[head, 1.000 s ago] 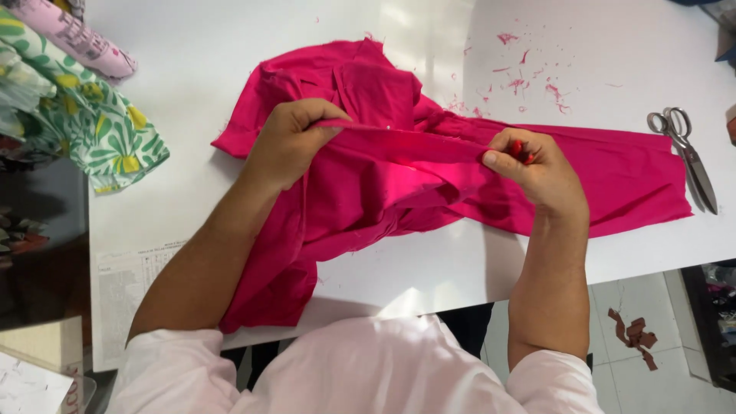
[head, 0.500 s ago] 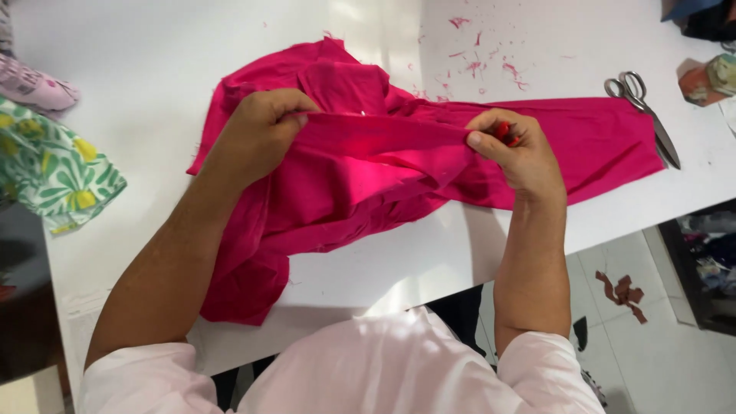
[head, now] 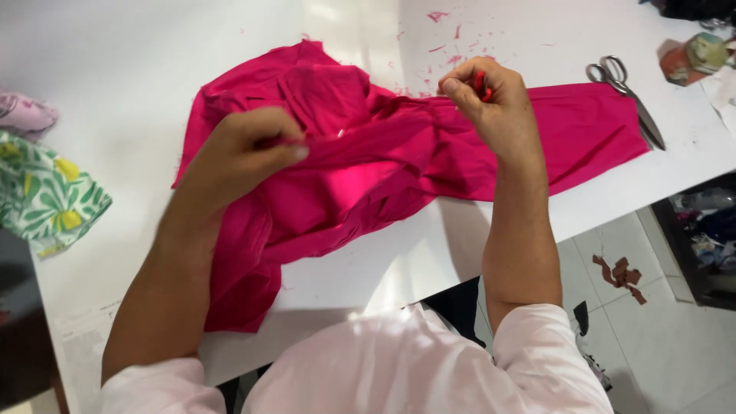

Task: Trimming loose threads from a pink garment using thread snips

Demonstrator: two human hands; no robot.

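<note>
I see my left hand (head: 245, 153) pinching a fold of the pink garment (head: 368, 169) spread on the white table (head: 153, 61). My right hand (head: 487, 96), fingers clenched on a small red tool (head: 481, 83), hovers over the cloth; scissors (head: 625, 96) lie beyond its fingers, floral fabric (head: 46, 195) outside the left.

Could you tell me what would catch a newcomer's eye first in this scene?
The bright pink garment spread across the middle of the white table dominates the view. The left hand pinches a fold of it, while the right hand grips the fabric higher up along with something small and red. Scissors lie at the table's right end, and a green leaf-print cloth sits at the left edge.
</note>
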